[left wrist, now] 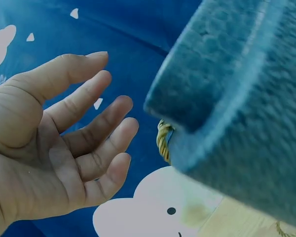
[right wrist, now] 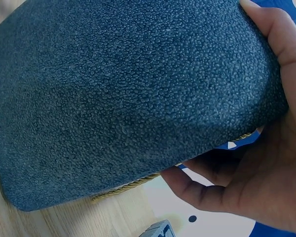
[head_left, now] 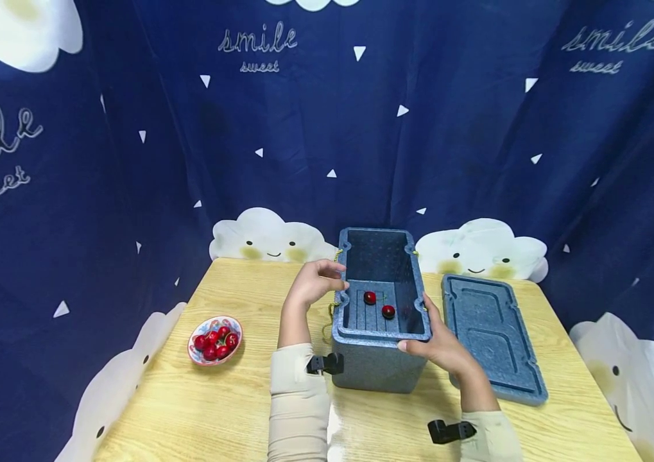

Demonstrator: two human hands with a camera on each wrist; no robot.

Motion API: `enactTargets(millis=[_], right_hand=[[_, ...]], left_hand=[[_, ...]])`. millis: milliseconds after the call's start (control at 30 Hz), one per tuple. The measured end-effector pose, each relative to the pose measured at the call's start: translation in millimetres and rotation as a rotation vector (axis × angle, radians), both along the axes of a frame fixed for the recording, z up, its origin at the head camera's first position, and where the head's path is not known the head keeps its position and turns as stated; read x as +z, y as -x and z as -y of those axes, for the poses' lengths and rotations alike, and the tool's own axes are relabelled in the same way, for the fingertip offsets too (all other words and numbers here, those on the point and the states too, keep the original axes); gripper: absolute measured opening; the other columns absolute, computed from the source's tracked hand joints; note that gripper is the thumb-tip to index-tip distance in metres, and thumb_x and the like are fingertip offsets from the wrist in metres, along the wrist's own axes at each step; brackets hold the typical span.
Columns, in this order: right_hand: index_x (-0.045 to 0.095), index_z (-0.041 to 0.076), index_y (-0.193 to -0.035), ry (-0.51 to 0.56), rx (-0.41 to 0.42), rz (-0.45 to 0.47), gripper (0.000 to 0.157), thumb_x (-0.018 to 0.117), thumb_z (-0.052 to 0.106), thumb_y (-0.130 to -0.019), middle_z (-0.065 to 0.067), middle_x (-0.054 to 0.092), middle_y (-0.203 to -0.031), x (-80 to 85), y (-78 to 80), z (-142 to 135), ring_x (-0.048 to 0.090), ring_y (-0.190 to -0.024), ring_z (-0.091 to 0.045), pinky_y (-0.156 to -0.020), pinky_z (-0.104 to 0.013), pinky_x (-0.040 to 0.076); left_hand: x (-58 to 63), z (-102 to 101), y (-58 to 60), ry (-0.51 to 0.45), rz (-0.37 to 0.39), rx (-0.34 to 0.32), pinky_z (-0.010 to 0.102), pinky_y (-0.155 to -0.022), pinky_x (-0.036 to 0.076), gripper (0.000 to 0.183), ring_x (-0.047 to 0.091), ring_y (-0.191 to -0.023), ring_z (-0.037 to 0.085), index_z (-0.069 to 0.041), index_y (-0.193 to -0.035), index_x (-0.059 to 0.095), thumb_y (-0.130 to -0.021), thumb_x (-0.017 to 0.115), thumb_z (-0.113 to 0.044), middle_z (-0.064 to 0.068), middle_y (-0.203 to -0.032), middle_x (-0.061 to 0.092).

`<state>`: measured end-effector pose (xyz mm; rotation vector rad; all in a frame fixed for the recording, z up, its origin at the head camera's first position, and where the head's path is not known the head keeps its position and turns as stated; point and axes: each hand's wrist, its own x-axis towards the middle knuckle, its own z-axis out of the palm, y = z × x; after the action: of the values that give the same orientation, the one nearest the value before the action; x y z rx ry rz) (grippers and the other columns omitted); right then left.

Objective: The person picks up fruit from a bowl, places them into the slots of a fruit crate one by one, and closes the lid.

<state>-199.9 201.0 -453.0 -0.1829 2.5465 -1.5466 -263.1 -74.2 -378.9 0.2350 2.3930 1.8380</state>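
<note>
While the right hand (head_left: 445, 348) gripped the blue-grey, rectangular foam box (head_left: 377, 369) at its near right corner, the left hand (head_left: 310, 284), fingers loosely bent, held nothing beside it. Two round red cherries (head_left: 370, 298) lay inside. Judged step: steadying; next likely needed a left-hand pinch.

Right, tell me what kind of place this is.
Probably an indoor corner curtained off for tabletop work: a printed curtain hangs on three sides of a wood-grain table holding a box and a bowl of cherries.

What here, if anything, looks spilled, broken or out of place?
Nothing stands out: two cherries lie inside the box, the other cherries sit in the bowl, and the lid rests on the table.
</note>
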Motion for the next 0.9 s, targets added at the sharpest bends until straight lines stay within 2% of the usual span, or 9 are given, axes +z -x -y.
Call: enactTargets(millis=[200, 467, 667, 900], right_hand=[[-0.008, 0.025, -0.149, 0.014, 0.005, 0.004, 0.115, 0.079, 0.032, -0.073, -0.023, 0.004, -0.151, 0.7, -0.5, -0.2, 0.016, -0.131, -0.047, -0.098, -0.062, 0.023], [-0.008, 0.025, -0.149, 0.061, 0.018, -0.001, 0.114, 0.079, 0.028, -0.074, -0.024, 0.010, -0.149, 2.7, -1.9, 0.3, 0.021, -0.130, -0.046, -0.098, -0.061, 0.025], [-0.008, 0.026, -0.149, 0.024, 0.007, 0.011, 0.115, 0.079, 0.032, -0.073, -0.023, 0.006, -0.151, 2.3, -0.8, 0.0, 0.016, -0.131, -0.047, -0.097, -0.063, 0.023], [-0.008, 0.026, -0.149, 0.060, 0.014, 0.005, 0.115, 0.079, 0.028, -0.074, -0.024, 0.014, -0.149, 2.9, -1.0, 0.4, 0.025, -0.129, -0.044, -0.099, -0.059, 0.024]], left_hand=[[-5.9, 5.7, -13.5, -0.010, -0.052, 0.010, 0.037, -0.078, 0.047, 0.037, 0.057, -0.097, 0.026, 0.001, -0.111, 0.064, -0.075, 0.074, -0.005, 0.018, -0.106, 0.062], [-15.4, 12.5, -28.8, -0.038, -0.071, 0.037, 0.038, -0.077, 0.048, 0.036, 0.060, -0.096, 0.028, 0.001, -0.110, 0.064, -0.076, 0.073, -0.004, 0.014, -0.105, 0.064], [-23.7, 19.1, -38.0, -0.065, -0.082, 0.080, 0.038, -0.078, 0.048, 0.033, 0.060, -0.093, 0.029, -0.004, -0.108, 0.066, -0.076, 0.074, -0.005, 0.013, -0.103, 0.064], [-32.5, 28.8, -46.9, -0.062, -0.091, 0.125, 0.037, -0.076, 0.049, 0.033, 0.059, -0.089, 0.026, -0.005, -0.107, 0.067, -0.075, 0.075, -0.005, 0.009, -0.100, 0.064]])
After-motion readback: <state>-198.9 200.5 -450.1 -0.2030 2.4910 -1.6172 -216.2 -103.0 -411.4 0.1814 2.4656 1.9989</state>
